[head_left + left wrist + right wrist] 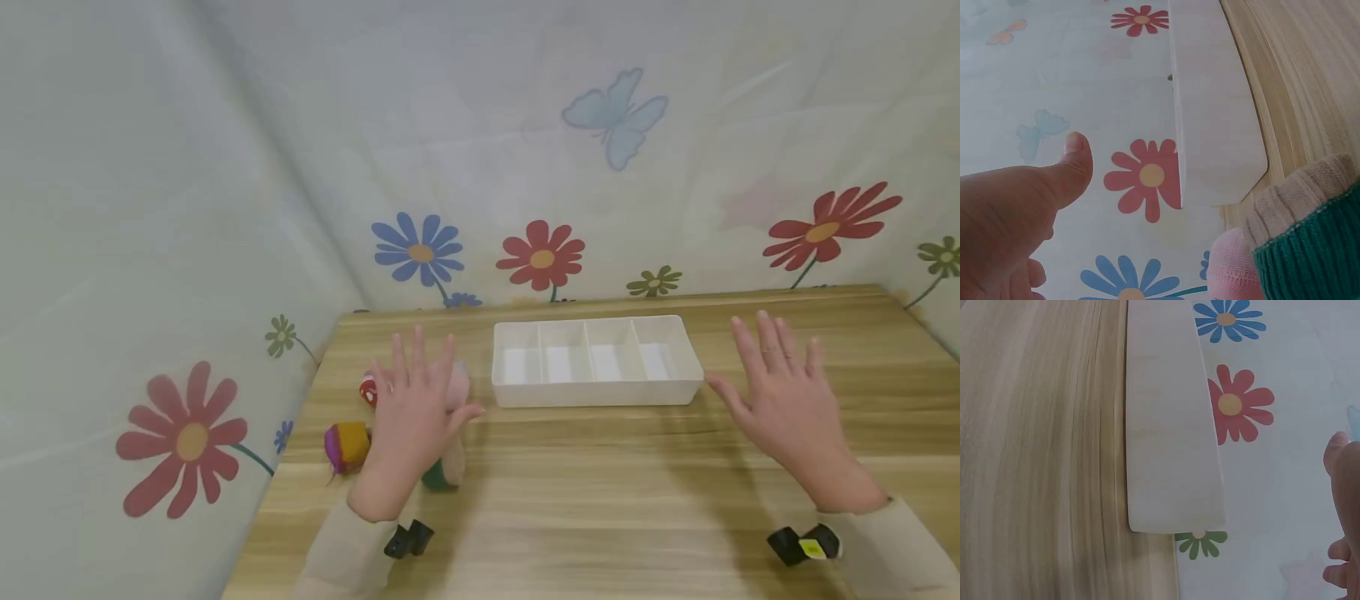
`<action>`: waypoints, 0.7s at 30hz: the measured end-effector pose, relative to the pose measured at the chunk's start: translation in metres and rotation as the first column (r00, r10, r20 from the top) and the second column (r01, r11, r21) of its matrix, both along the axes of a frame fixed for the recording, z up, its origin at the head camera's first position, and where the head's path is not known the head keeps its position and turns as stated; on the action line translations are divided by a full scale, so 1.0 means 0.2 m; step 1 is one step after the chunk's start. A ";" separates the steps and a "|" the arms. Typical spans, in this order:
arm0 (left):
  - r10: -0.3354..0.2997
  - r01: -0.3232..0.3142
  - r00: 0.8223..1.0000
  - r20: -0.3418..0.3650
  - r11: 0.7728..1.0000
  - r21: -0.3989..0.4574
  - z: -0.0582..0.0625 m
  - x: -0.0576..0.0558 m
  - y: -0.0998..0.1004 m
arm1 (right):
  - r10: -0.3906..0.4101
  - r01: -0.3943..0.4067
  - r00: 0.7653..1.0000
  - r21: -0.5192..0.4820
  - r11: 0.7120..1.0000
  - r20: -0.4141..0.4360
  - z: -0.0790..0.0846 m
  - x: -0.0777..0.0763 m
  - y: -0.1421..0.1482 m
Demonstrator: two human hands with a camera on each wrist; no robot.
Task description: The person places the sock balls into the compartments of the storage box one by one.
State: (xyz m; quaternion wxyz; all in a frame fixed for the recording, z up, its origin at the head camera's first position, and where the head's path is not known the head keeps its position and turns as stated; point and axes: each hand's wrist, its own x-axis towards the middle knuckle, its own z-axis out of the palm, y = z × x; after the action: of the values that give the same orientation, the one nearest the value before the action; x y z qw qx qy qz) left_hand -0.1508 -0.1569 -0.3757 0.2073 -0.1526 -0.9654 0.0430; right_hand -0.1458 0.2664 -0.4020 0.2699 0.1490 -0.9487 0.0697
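Left hand [412, 410]: palm down above the rolled socks, fingers and thumb spread, pinching nothing.
Right hand [793, 410]: fingers spread, holding nothing, between the tray's right end and the table's right edge.
Tray [600, 395]: white, four compartments in a row, near the middle of the table's [570, 500] back edge.
Rolled socks: toward the left edge; yellow-and-purple [347, 447] nearest it, red-and-white [368, 389] nearer the back-left corner, pink [458, 388] and beige-and-green [453, 467] nearer the tray.
Good handling: soft knit probably suits a light whole-bundle pinch, lest rolls loosen; steadying the tray's right end should prevent sliding.
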 end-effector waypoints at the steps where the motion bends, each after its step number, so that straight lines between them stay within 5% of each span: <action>1: -0.014 0.014 1.000 -0.010 1.000 0.015 0.00 0.00 -0.01 | -0.014 0.015 0.998 -0.016 1.000 0.061 0.00 0.00 0.00; 4: -0.059 0.059 0.998 0.000 0.994 0.093 -0.01 0.01 -0.03 | -0.013 0.031 0.984 -0.103 0.994 0.176 -0.02 -0.02 -0.01; 7: -0.092 0.055 0.986 0.137 0.966 0.252 -0.02 0.03 -0.06 | 0.011 0.046 0.966 -0.212 0.976 0.260 -0.05 -0.04 -0.01; 12: -0.137 -0.026 0.907 0.399 0.926 0.377 -0.08 0.06 -0.13 | 0.092 0.061 0.920 -0.371 0.927 0.380 -0.11 -0.08 0.01; 16: -0.184 -0.013 0.851 0.492 0.929 0.369 -0.16 0.08 -0.18 | 0.157 0.031 0.920 -0.468 0.883 0.358 -0.16 -0.10 0.02; 21: -0.229 -0.028 0.808 0.542 0.906 0.423 -0.23 0.10 -0.22 | 0.226 0.017 0.908 -0.570 0.821 0.353 -0.19 -0.13 0.01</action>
State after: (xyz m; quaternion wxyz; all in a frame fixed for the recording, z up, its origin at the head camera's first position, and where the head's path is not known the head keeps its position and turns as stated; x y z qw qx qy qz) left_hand -0.1316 -0.2015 -0.4226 -0.0675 -0.1631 -0.9592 -0.2210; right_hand -0.1714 0.2684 -0.4400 0.0948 0.0984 -0.9109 0.3894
